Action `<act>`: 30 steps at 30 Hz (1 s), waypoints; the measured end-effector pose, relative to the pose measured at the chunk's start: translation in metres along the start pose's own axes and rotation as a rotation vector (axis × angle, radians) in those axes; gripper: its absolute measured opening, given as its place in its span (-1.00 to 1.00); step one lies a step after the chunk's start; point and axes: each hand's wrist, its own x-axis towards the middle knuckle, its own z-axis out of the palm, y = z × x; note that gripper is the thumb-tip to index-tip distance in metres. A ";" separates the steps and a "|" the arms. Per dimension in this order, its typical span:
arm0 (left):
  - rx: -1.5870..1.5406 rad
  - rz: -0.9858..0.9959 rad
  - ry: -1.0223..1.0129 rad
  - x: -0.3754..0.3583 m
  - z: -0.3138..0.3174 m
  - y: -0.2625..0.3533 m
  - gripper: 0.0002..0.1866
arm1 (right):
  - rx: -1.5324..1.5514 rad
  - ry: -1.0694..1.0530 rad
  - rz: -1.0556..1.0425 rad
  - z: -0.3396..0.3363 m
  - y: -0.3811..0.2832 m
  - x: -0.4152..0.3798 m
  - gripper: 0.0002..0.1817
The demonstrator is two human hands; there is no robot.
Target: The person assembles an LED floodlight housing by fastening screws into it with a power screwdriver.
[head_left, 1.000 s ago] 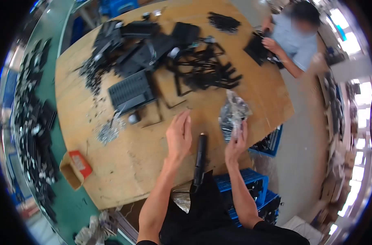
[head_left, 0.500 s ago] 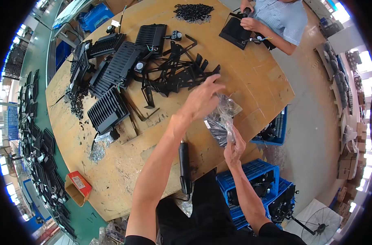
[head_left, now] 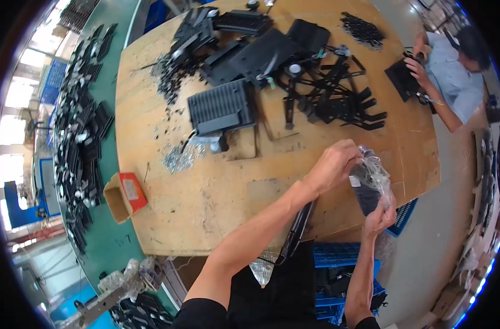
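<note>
A clear plastic bag [head_left: 377, 174] with a dark flat item inside hangs over the right part of the table. My right hand [head_left: 381, 215] is closed around its lower end. At the bag's upper edge, my left hand [head_left: 336, 166] is closed with thumb and fingers together, pinching the plastic as far as I can see. Under my left forearm lies a black electric screwdriver [head_left: 298, 226], partly hidden. Beyond my hands is a tangled heap of black metal brackets [head_left: 340, 101]. Left of it sits a finned black floodlight housing [head_left: 222, 107] with a sensor attached.
More black housings [head_left: 269, 55] are stacked at the back. Small black parts [head_left: 173, 79] and silver screws [head_left: 181, 158] lie scattered. An open red box [head_left: 130, 193] stands at the left edge. Blue crates [head_left: 337, 255] are below. A co-worker [head_left: 453, 77] handles a dark housing across the table.
My left hand was open with fingers spread above the bag; now it has closed at the bag's edge. The view has swung left, shifting everything rightward in the picture.
</note>
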 end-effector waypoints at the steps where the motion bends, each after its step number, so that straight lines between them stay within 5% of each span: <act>1: 0.014 -0.018 0.021 -0.016 -0.007 0.007 -0.81 | 0.018 -0.030 -0.080 -0.003 -0.006 0.003 -0.68; 8: 0.014 -0.198 0.333 -0.112 -0.094 0.086 -0.77 | 0.130 -0.290 -0.398 0.011 -0.084 0.011 -0.61; 14: 0.149 -0.271 0.602 -0.202 -0.179 0.142 -0.77 | 0.636 -0.709 -0.491 0.075 -0.231 -0.016 -0.69; 20: 0.153 -0.268 0.877 -0.271 -0.258 0.136 -0.68 | 0.861 -0.841 -0.537 0.145 -0.312 -0.058 -0.73; 24: 0.236 -0.318 1.048 -0.277 -0.295 0.111 -0.53 | 0.868 -0.812 -0.552 0.184 -0.345 -0.080 -0.56; 26: -0.414 -0.404 1.341 -0.277 -0.304 0.080 -0.20 | 0.918 -0.776 -0.489 0.204 -0.354 -0.093 -0.50; 28: -0.592 -0.402 1.265 -0.258 -0.302 0.059 -0.13 | 0.929 -0.737 -0.462 0.225 -0.367 -0.102 -0.49; 30: -1.186 -0.265 1.138 -0.244 -0.301 0.035 -0.23 | 0.934 -0.688 -0.439 0.247 -0.381 -0.104 -0.48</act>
